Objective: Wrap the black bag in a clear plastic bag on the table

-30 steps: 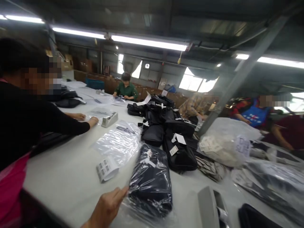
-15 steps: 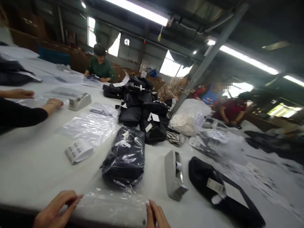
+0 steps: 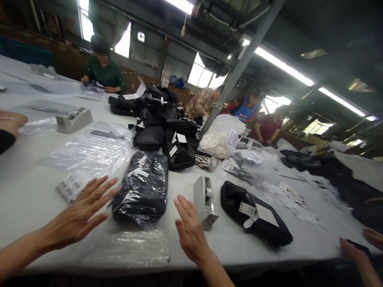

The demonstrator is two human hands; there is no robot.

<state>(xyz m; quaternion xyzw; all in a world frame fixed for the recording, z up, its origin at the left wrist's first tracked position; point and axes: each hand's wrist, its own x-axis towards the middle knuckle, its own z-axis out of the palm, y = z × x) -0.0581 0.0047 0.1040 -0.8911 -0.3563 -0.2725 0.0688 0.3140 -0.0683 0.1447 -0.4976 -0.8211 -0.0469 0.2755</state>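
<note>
A black bag lies inside a clear plastic bag, whose loose end spreads flat toward the table's front edge. Left of it, my left hand hovers with fingers spread, holding nothing. On the other side, my right hand is raised with its fingers stretched out, also holding nothing. A grey tape dispenser stands just beyond my right hand. Partly behind my left hand is a sheet of printed labels.
Black bags are heaped mid-table. Flat clear bags and a second dispenser lie left. A tagged black bag lies right, near another person's hands. A metal post slants behind the heap.
Both my hands have let go of the plastic bag's open end and moved forward to either side of the bagged black bag. The view has shifted right.
</note>
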